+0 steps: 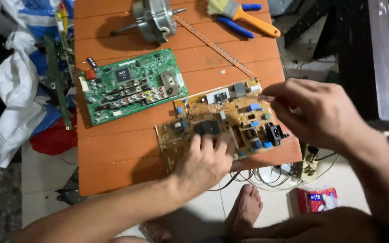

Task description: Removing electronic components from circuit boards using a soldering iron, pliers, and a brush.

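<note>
Pressing flat, fingers spread, the left hand (205, 162) pins the tan circuit board (223, 119) beneath it, while the right hand (314, 112), just above the board's far edge, pinches something thin, possibly a lead; work looks unfinished.

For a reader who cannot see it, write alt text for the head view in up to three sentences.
A person's left hand presses on a tan circuit board on an orange wooden table, while the right hand hovers over the board's right end. A green circuit board, small motor and orange-handled brush lie farther back.
</note>
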